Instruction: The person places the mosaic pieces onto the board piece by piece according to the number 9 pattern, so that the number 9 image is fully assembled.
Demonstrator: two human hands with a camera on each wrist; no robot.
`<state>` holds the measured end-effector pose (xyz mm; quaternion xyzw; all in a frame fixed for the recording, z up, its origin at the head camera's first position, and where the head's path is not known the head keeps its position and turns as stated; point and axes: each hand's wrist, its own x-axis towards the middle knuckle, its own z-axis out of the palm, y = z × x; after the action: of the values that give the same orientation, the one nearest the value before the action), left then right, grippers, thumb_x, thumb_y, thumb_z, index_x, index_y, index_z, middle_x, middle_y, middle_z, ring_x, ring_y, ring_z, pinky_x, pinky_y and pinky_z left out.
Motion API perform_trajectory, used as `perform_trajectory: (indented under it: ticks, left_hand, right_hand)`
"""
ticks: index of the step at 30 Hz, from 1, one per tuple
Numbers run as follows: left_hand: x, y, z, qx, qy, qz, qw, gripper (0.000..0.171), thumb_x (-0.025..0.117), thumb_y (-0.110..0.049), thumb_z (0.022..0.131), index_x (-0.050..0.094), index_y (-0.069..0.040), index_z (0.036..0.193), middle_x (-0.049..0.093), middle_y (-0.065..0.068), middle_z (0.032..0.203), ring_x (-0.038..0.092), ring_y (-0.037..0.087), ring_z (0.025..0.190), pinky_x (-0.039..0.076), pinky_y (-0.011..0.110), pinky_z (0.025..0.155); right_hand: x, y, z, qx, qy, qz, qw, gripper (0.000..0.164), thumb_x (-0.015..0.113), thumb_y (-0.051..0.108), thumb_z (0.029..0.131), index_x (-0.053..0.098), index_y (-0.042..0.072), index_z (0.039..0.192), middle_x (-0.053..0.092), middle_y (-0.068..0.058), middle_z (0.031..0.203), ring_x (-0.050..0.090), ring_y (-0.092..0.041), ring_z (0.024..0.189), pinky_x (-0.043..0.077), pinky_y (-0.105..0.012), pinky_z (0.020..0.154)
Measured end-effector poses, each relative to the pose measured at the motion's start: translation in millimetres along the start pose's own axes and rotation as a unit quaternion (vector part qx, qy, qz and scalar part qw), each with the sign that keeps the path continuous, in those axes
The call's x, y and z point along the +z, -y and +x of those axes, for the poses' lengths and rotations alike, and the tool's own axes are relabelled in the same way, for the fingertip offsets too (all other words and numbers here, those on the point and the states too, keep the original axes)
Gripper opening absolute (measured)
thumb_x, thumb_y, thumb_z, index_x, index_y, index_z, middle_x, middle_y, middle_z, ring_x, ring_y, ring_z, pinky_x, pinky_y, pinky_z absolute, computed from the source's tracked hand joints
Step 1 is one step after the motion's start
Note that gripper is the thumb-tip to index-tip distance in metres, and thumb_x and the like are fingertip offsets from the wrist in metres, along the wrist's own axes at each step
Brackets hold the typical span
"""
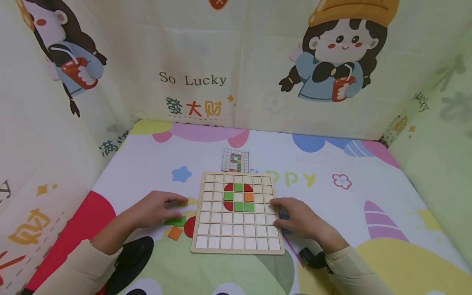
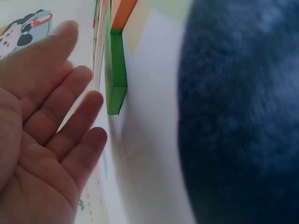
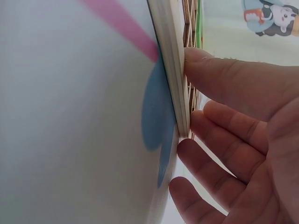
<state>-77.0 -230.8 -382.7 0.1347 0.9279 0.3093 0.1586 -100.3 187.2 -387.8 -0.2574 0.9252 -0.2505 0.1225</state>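
Two hands are spread over the worktop (image 1: 321, 159), one on each side of our wooden board (image 1: 250, 242). Our left hand (image 1: 156, 209) holds nothing: its fingers are relaxed and slightly bent, the thumb set apart from them, just beside two loose green tiles (image 1: 180, 221). We have the fingers of our right hand (image 1: 295, 215) loosely extended, with thumb and forefinger resting at the board's right rim, gripping nothing.

Between the hands, the board lies flat, divided into square cells. In its far half we count eight coloured pieces ringing one pale cell (image 1: 239, 196). Red rounded pieces (image 1: 229, 187) take both back corners and the near left corner; green squares (image 1: 239, 187) fill four places; an orange square (image 1: 248, 197) sits directly right of the pale cell.

On our side of the loose green tiles lies an orange tile (image 1: 175, 233). Against the board's left edge we see a red rounded shape (image 1: 189, 227); whether it is one piece or several, we cannot tell. Just past the far edge is a small card (image 1: 235, 159) showing a coloured 9 on a grid. Behind everything hangs a pale printed curtain (image 1: 258, 45).
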Motion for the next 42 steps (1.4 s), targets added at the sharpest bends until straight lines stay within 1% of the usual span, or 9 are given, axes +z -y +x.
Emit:
perform_trajectory:
  ticks: [7,17,22,29,36,42]
  left_hand:
    - [1.6,2.4,-2.0,-0.012,0.007,-0.006,0.9999,0.044,0.084,-0.025,0.081,0.072,-0.010,0.121,0.067,0.008,0.122,0.058,0.032,0.114,0.053,0.045,0.092]
    - [3.4,3.1,-0.8,0.001,0.004,0.002,1.0000,0.034,0.084,-0.018,0.080,0.073,-0.014,0.113,0.065,0.010,0.123,0.057,0.033,0.113,0.056,0.042,0.087]
    - [4.3,3.2,-0.1,0.001,0.007,0.004,1.0000,0.035,0.085,-0.018,0.078,0.073,-0.015,0.111,0.065,0.007,0.120,0.056,0.031,0.111,0.055,0.042,0.087]
    - [4.8,1.1,2.1,-0.017,0.009,0.008,0.9998,0.038,0.088,-0.019,0.076,0.072,-0.018,0.110,0.065,0.000,0.113,0.055,0.027,0.109,0.056,0.039,0.086]
    - [3.1,-1.6,0.6,-0.005,0.010,0.005,0.9999,0.035,0.087,-0.018,0.077,0.072,-0.015,0.109,0.066,0.002,0.113,0.056,0.028,0.107,0.055,0.042,0.088]
    - [2.4,-3.1,0.8,-0.009,0.008,0.003,0.9999,0.032,0.086,-0.018,0.078,0.072,-0.016,0.107,0.066,0.001,0.112,0.057,0.027,0.106,0.055,0.042,0.088]
  right_hand:
    - [-0.2,1.0,-0.4,0.000,0.000,0.003,1.000,0.051,0.080,0.017,0.085,0.063,0.002,0.130,0.063,-0.013,0.129,0.054,-0.037,0.123,0.041,-0.055,0.103]
    - [0.3,0.0,0.4,0.000,0.000,-0.002,1.000,0.052,0.080,0.018,0.084,0.063,0.003,0.131,0.063,-0.012,0.130,0.054,-0.037,0.124,0.041,-0.054,0.103]
    - [0.2,-0.2,0.2,0.001,0.002,-0.002,1.000,0.052,0.080,0.019,0.085,0.063,0.003,0.131,0.063,-0.012,0.130,0.054,-0.037,0.124,0.041,-0.054,0.103]
    - [0.1,-1.0,0.1,-0.003,0.000,0.001,1.000,0.051,0.080,0.018,0.085,0.062,0.003,0.131,0.063,-0.012,0.130,0.054,-0.037,0.124,0.041,-0.054,0.103]
    - [-0.6,-0.2,0.1,-0.003,0.000,0.001,1.000,0.052,0.080,0.018,0.084,0.063,0.003,0.131,0.063,-0.012,0.130,0.054,-0.037,0.124,0.041,-0.054,0.103]
    - [-0.4,-0.5,0.3,-0.003,-0.001,0.002,1.000,0.052,0.080,0.018,0.084,0.062,0.003,0.131,0.063,-0.012,0.130,0.054,-0.037,0.124,0.041,-0.054,0.103]
